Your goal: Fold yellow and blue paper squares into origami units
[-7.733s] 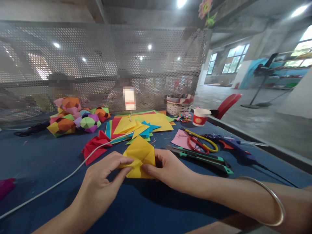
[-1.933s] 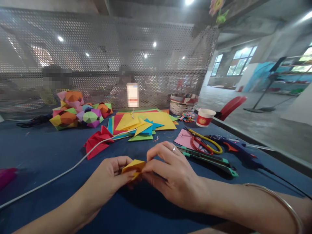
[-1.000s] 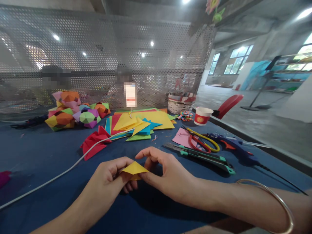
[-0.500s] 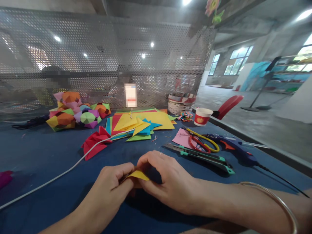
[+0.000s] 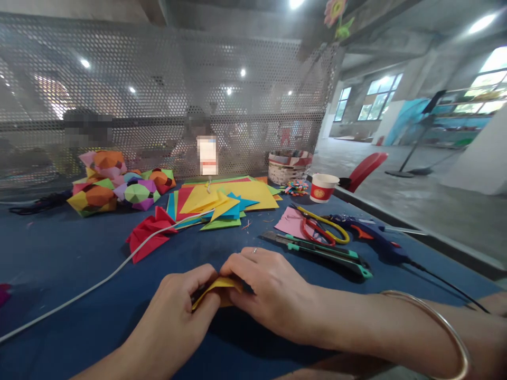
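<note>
A small folded piece of yellow paper (image 5: 214, 287) lies low over the blue tabletop (image 5: 79, 253), pinched between both my hands. My left hand (image 5: 178, 311) grips its left side with curled fingers. My right hand (image 5: 269, 290), with a ring on one finger and a bangle on the wrist, presses down on its right part with closed fingers. Most of the paper is hidden under my fingers.
Red folded paper (image 5: 148, 235) and a white cable (image 5: 99, 279) lie to the left. Coloured sheets (image 5: 222, 203) and paper balls (image 5: 114, 184) sit further back. A utility knife (image 5: 317, 250), scissors (image 5: 320, 229), a glue gun (image 5: 372, 237), a paper cup (image 5: 322, 187) and a basket (image 5: 289, 166) are on the right, before a perforated screen (image 5: 158, 95).
The larger yellow folded sheet has become a small flat piece. Over the last second my right fingers came down from a raised arch and closed over it, pressing it lower.
</note>
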Demonstrator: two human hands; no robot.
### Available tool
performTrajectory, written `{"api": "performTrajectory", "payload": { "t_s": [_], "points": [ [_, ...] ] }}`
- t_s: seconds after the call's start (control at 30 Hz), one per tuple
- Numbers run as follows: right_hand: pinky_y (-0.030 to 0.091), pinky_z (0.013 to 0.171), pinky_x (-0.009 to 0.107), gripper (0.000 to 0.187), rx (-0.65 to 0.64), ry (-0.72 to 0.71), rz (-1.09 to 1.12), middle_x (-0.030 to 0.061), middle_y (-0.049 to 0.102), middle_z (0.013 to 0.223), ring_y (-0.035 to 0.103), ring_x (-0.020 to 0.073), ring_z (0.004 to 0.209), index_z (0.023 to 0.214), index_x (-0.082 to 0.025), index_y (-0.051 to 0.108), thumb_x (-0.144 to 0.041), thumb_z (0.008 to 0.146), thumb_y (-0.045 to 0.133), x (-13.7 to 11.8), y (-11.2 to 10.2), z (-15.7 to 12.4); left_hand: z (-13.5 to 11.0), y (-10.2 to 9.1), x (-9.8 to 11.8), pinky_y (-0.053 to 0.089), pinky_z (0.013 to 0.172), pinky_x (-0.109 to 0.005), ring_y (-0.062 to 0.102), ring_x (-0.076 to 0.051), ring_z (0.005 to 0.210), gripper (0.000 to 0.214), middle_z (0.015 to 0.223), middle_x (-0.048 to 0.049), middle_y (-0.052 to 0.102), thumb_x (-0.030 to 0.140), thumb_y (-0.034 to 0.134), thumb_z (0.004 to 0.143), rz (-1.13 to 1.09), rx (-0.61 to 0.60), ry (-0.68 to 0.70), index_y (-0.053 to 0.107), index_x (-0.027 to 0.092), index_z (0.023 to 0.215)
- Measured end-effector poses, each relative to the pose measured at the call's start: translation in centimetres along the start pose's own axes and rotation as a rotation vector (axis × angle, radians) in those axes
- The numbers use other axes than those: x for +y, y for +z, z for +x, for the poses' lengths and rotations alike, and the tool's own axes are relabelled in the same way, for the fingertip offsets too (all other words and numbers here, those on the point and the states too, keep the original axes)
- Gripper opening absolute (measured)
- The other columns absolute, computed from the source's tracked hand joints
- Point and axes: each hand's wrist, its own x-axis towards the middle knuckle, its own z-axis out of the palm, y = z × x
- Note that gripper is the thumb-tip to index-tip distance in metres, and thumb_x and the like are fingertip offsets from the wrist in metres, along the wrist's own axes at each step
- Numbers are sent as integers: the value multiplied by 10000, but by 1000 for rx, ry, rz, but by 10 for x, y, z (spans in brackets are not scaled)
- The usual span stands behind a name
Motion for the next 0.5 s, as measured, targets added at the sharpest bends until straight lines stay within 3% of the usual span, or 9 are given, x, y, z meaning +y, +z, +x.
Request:
{"api": "performTrajectory", "payload": {
  "t_s": [0.17,0.33,0.43,0.5],
  "points": [
    [406,648,297,66,19,-73,-30,37,670,757,581,194,697,867,-176,602,-142,873,660,-2,1,0,2,1,1,332,574,-264,524,-165,648,99,658,25,584,255,482,721,-151,-17,-7,563,229,670],
    [425,698,272,220,-116,243,235,48,720,923,633,183,795,1050,-173,609,-111,840,631,-3,-6,4,3,-6,4,342,569,-252,493,-150,607,150,605,37,536,287,499,775,-209,-2,-78,576,230,659],
    [346,613,251,48,-209,371,311,2,676,765,547,140,654,844,-187,616,-172,889,610,-5,-8,7,2,-9,3,346,577,-254,494,-151,616,180,637,32,570,323,512,825,-201,2,-82,621,231,716],
    [291,591,262,250,-247,360,271,-29,581,617,438,118,564,669,-190,546,-206,912,601,-6,-7,7,2,-8,1,338,575,-257,485,-149,604,222,621,32,558,355,513,861,-183,20,-63,615,230,708]
  ]
}}
